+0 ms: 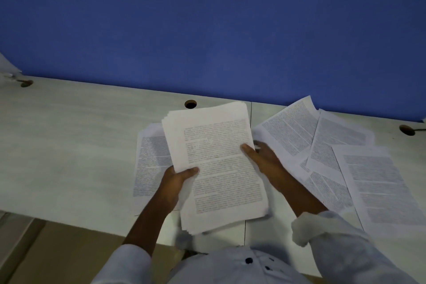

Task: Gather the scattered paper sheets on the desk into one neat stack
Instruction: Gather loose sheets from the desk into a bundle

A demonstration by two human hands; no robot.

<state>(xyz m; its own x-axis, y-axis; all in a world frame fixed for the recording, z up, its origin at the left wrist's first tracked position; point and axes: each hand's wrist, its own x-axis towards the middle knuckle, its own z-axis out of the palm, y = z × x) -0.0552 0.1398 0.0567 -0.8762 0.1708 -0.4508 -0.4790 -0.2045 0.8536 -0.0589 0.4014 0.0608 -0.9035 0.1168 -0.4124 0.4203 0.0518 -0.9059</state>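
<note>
White sleeves, rolled back on both forearms, frame the nearest part of the view. Between the two hands sits one thick bundle of printed sheets (214,166), tilted with its far end leaning left and its near end reaching past the near edge of the tabletop (69,145). The left hand (175,182) is closed on the bundle's left edge, thumb lying across the top page and the fingers hidden beneath. The right hand (260,157) grips the bundle's right edge, thumb pressed on the top page, the other fingers tucked behind where they cannot be seen. The edges of the bundle are fanned, not squared.

Just left of the left hand, one single sheet (149,163) lies flat on the tabletop, partly covered by the bundle. To the right of the right hand, four loose sheets (341,159) can be counted, overlapping one another at differing angles; the nearest of them lies at the far right, and the farthest touches the blue partition (207,25) behind. Three round cable holes are cut in the tabletop along that partition, one of them (190,104) just beyond the bundle.
</note>
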